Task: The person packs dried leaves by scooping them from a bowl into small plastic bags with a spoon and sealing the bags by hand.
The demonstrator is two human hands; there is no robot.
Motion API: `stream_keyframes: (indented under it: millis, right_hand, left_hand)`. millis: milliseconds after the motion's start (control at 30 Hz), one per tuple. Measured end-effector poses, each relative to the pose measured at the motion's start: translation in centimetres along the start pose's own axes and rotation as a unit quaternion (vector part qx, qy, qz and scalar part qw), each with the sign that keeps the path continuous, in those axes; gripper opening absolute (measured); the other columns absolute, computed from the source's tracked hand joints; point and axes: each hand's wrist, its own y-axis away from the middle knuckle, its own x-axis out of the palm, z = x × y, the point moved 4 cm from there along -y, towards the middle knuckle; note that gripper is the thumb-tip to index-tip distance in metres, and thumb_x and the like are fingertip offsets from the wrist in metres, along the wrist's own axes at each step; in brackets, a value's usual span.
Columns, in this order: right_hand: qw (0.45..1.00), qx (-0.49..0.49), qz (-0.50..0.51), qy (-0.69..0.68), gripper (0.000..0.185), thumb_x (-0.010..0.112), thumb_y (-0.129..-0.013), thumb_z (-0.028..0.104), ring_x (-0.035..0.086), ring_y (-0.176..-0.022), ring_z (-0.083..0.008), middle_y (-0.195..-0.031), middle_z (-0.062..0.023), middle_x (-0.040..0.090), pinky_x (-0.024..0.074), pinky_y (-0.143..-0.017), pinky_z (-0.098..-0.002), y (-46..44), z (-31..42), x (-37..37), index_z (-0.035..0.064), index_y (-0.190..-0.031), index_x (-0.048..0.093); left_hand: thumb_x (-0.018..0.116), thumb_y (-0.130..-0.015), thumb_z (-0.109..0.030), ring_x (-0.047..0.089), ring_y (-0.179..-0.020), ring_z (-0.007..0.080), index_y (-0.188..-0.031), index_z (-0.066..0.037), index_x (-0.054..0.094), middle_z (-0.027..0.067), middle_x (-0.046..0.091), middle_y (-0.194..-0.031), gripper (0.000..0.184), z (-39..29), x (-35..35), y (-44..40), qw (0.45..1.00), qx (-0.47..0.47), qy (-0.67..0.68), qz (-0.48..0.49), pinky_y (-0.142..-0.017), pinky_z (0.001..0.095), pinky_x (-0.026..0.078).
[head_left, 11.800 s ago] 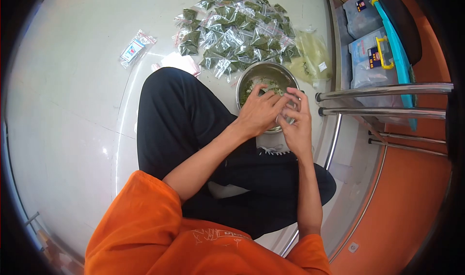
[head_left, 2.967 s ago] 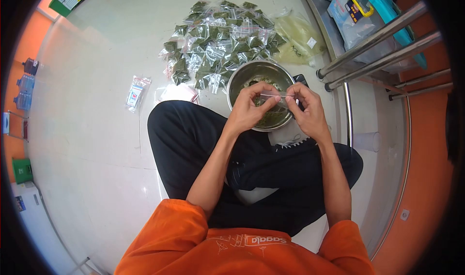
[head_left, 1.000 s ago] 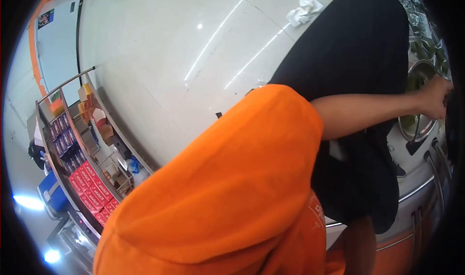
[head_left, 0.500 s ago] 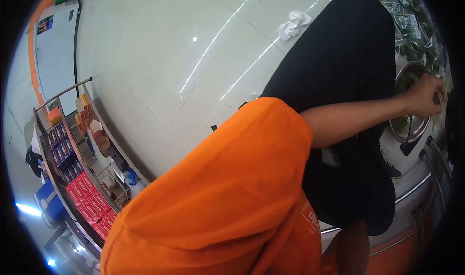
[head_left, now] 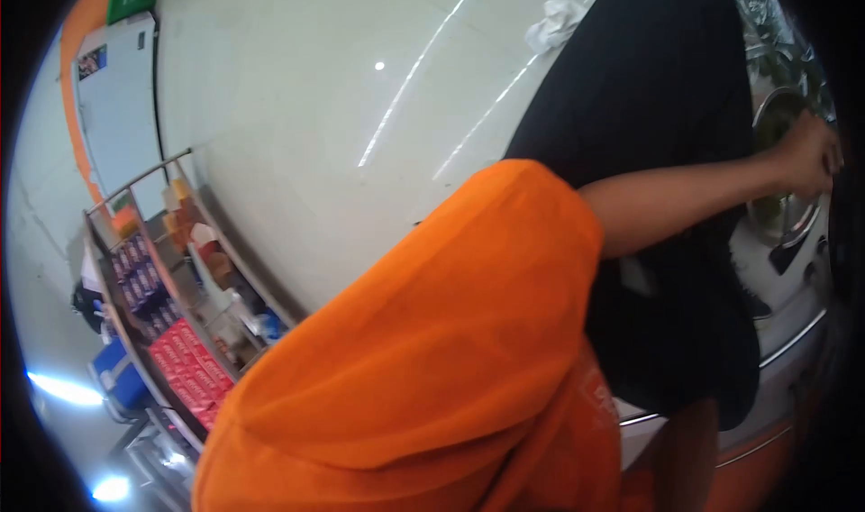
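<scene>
In the head view, the left hand (head_left: 805, 158) is at the far right over the metal bowl (head_left: 796, 236), fingers curled; I cannot tell whether they grasp anything. The right hand is out of view. The bowl sits on the floor (head_left: 297, 88), right of the dark trousers (head_left: 644, 88), with clear packets (head_left: 764, 12) beyond it. Crumpled white paper (head_left: 552, 25) lies left of the knee
</scene>
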Motion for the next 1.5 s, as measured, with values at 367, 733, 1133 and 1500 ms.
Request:
stream_keyframes:
  millis: [367,733,1133,1500]
  right_hand:
    - [1.0,0.008,0.001,0.01,0.047,0.063,-0.095,0.024,0.065,-0.108,-0.0291,-0.132,-0.0195,0.059,0.0528,-0.094,-0.0421,0.0,-0.3,0.2,0.0023,-0.136,0.054]
    - [1.0,0.003,0.015,0.017,0.048,0.066,-0.093,0.018,0.066,-0.109,-0.0305,-0.134,-0.0218,0.059,0.0534,-0.093,-0.0419,0.1,0.1,0.8,0.0003,-0.136,0.055]
    - [0.913,0.163,-0.038,0.373,0.048,0.07,-0.092,0.012,0.067,-0.109,-0.032,-0.136,-0.0243,0.058,0.054,-0.091,-0.0417,-3.3,-11.9,-9.0,-0.0018,-0.136,0.055]
    - [0.833,0.484,0.224,0.149,0.015,0.062,-0.099,0.007,0.057,-0.085,-0.0082,-0.092,-0.0026,0.066,0.045,-0.077,-0.0233,4.0,-32.4,-8.0,-0.0051,-0.105,0.068]
  left_hand:
    - [0.083,-0.06,-0.003,0.071,-0.073,0.0297,-0.07,0.002,0.073,0.0164,0.07,-0.069,0.015,-1.1,-1.1,1.4,0.991,-0.13,0.017,-0.016,-0.077,0.0382,0.055]
    - [0.071,-0.075,0.002,0.074,-0.068,0.0208,-0.083,0.007,0.073,0.017,0.074,-0.074,0.01,-3.4,-2.9,0.7,0.985,-0.145,0.092,-0.003,-0.067,0.0293,0.059]
    - [0.074,-0.081,-0.015,0.072,-0.079,0.033,-0.103,0.0,0.072,0.0156,0.074,-0.085,0.027,-8.8,-3.8,0.2,0.977,0.064,-0.095,0.177,-0.076,0.0405,0.056]
    - [0.071,-0.087,-0.017,0.067,-0.085,0.0398,-0.104,0.005,0.067,0.0226,0.072,-0.091,0.028,-11.7,-6.3,-1.2,0.986,0.04,-0.127,0.102,-0.08,0.0457,0.051]
